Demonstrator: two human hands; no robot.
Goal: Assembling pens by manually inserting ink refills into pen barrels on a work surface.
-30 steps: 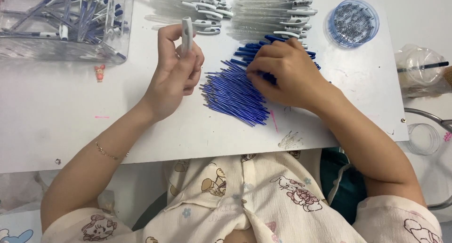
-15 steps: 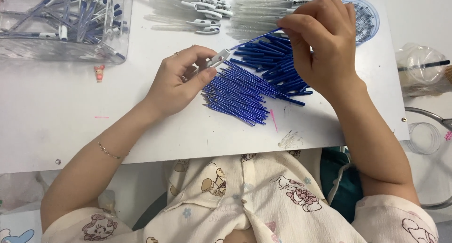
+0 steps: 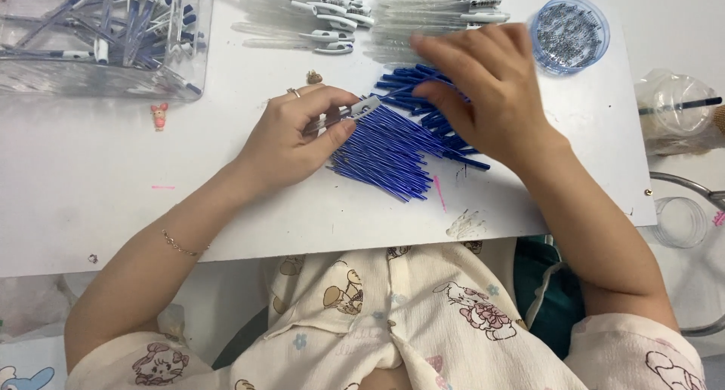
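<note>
My left hand (image 3: 291, 137) grips a clear pen barrel (image 3: 343, 116), lying flat and pointing right. A thin blue refill (image 3: 394, 96) runs from the barrel's open end to the fingers of my right hand (image 3: 483, 92), which is blurred by motion and pinches the refill's far end. Both hands hover over a loose pile of blue refills (image 3: 393, 156) on the white table (image 3: 113, 178).
Rows of clear pen barrels with clips (image 3: 438, 12) lie at the far edge. A round blue tub of small metal parts (image 3: 568, 33) stands far right. A clear box of finished pens (image 3: 98, 35) sits far left, with a tiny pink figure (image 3: 158, 116) beside it. Plastic cups (image 3: 672, 110) stand off the table's right edge.
My left hand turned the barrel from upright to flat. My right hand lifted a refill from the pile, then came down toward the barrel, sliding the refill in.
</note>
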